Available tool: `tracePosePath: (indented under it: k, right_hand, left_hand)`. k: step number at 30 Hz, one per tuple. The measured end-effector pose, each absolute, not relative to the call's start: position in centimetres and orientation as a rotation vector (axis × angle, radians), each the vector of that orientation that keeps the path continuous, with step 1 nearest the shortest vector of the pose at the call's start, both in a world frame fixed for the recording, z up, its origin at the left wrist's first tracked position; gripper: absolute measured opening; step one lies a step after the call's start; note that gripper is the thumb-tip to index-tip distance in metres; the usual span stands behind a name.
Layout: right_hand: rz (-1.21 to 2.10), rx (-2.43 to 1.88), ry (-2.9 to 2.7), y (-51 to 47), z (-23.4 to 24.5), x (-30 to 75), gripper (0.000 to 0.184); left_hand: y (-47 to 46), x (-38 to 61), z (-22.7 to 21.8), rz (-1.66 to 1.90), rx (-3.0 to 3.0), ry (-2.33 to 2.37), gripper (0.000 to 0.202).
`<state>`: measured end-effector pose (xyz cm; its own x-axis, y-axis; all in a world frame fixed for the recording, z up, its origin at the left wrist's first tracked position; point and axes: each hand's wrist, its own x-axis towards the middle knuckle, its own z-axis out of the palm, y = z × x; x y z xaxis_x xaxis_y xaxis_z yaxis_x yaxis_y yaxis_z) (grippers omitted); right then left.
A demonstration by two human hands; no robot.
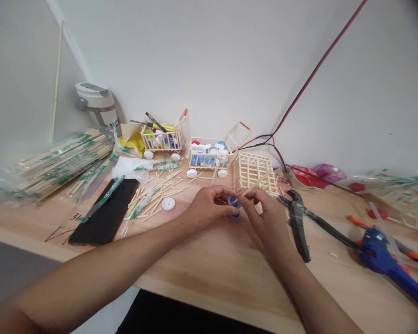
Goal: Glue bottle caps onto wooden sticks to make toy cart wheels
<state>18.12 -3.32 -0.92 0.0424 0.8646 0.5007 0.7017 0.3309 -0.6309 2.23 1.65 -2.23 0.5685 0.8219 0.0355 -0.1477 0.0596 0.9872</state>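
In the head view, the only one given, a small blue cap-like piece (234, 212) is held just above the worktop (195, 278), near the middle, between the two hands. It is grasped by the left hand (209, 206), whose grip is curled round it with the thumb on the near side and the fingers on the far side. A thin wooden stick (260, 181) is pinched in the grip of the right hand (270, 222), slanting up and away from the fingertips; its lower end lies right at the blue piece, but whether it is inserted or merely set against it cannot be told. The step in hand is judged to be the fitting of the stick to the blue piece. For the next move, a steady left grip seems to be called for, with the stick lined up by small turns of the right fingertips, so that the light piece is not tipped. Just beyond the hands a slatted stick frame (256, 171) is placed, and farther left a wheeled stick cart (211, 155) is seen, filled with caps. Loose cut sticks (156, 197) and a white cap (168, 203) are found left of the hands; black-handled pliers (298, 227) and a blue glue gun (379, 250) are laid to the right.
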Motion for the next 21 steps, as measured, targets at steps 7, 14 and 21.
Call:
tracePosePath:
  k: [7, 14, 21]
  right_hand:
    - [0.202, -1.406, -1.722, -3.3, -1.0, 18.2, 0.017]
    - [0.149, -1.414, -1.656, -3.3, -0.7, 18.5, 0.017]
    - [0.171, -1.406, -1.700, -3.4, -0.7, 18.5, 0.016]
  left_hand:
    - [1.9, 2.5, -2.7, 0.815, 1.312, 0.626, 0.035]
    - [2.0, 2.2, -3.0, 0.803, 1.295, 0.592, 0.063]
    - [1.2, 2.0, -2.0, 0.802, 1.236, 0.595, 0.044]
